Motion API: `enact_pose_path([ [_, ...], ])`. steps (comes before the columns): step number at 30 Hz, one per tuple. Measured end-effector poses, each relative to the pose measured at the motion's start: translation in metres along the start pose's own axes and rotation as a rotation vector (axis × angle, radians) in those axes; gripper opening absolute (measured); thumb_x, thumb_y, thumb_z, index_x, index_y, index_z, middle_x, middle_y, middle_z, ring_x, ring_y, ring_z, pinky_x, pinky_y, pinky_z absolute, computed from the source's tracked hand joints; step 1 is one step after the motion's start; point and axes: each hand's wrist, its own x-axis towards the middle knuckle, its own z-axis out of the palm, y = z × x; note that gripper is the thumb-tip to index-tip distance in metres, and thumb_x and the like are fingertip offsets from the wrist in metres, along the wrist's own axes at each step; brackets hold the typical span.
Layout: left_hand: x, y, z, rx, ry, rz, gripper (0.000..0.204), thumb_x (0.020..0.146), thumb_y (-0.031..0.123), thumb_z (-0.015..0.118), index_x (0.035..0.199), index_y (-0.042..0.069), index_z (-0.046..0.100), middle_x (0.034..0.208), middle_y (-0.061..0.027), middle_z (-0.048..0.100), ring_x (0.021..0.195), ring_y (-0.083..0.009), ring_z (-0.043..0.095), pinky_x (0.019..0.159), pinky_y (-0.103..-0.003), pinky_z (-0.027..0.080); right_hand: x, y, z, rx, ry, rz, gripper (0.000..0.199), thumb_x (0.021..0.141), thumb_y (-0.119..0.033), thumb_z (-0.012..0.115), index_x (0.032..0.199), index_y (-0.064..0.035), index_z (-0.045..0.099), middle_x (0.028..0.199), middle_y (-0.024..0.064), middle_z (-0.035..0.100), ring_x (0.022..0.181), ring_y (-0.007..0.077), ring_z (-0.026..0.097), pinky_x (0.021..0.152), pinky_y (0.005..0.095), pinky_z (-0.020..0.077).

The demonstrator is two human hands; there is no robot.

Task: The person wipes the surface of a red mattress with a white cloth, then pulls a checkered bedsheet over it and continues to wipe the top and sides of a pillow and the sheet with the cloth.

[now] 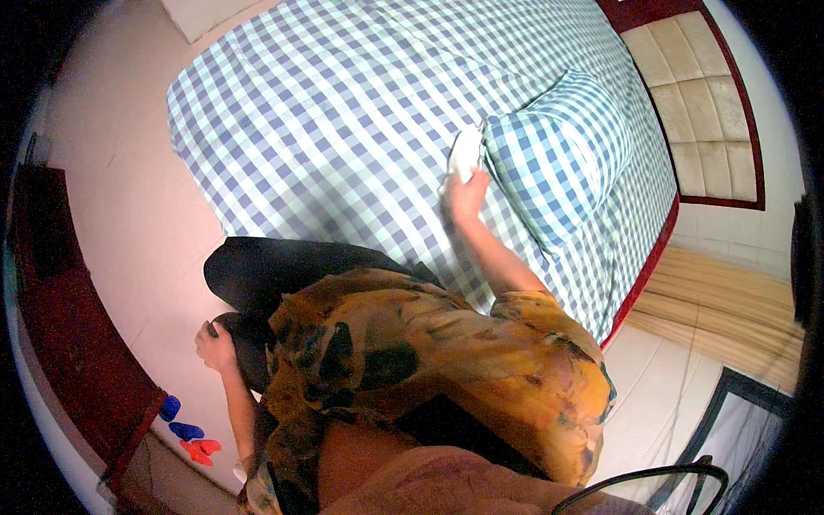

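Note:
My right hand (464, 194) reaches out over the bed (326, 120), which is covered by a blue and white checked sheet. Its fingers grip a white piece of fabric (464, 153) sticking out at the near end of a checked pillow (562, 150). My left hand (215, 348) hangs low on the left beside my black trouser knee (257, 270), fingers curled. A small dark spot shows at its thumb, and I cannot tell whether it holds anything. My yellow and orange patterned top (446, 360) fills the lower middle.
A padded beige headboard with a red frame (699, 103) stands at the upper right. Dark red wooden furniture (64, 326) runs along the left. Blue and red small things (189, 436) lie on the pale floor. A white pillow corner (202, 15) shows at the top.

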Motion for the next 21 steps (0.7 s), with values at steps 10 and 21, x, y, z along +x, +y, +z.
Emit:
enact_pose_path([
  [10, -0.046, 0.116, -0.105, 0.202, -0.065, -0.068, 0.042, 0.088, 0.042, 0.048, 0.121, 0.019, 0.058, 0.127, -0.0087, 0.053, 0.114, -0.0324, 0.049, 0.094, -0.045, 0.042, -0.097, -0.15, 0.033, 0.574, -0.957, -0.085, 0.024, 0.078, -0.014, 0.069, 0.098, -0.0039, 0.058, 0.098, 0.0101, 0.059, 0.093, 0.0201, 0.057, 0.08, 0.0315, 0.0451],
  [21, -0.046, 0.117, -0.105, 0.192, -0.082, -0.089, 0.042, 0.088, 0.043, 0.048, 0.122, 0.02, 0.058, 0.126, -0.0084, 0.053, 0.113, -0.0332, 0.049, 0.093, -0.047, 0.042, -0.038, -0.113, 0.024, 0.529, -0.342, -0.09, 0.038, 0.076, -0.019, 0.068, 0.105, -0.0011, 0.051, 0.099, 0.0133, 0.052, 0.092, 0.0254, 0.054, 0.082, 0.0353, 0.0446],
])
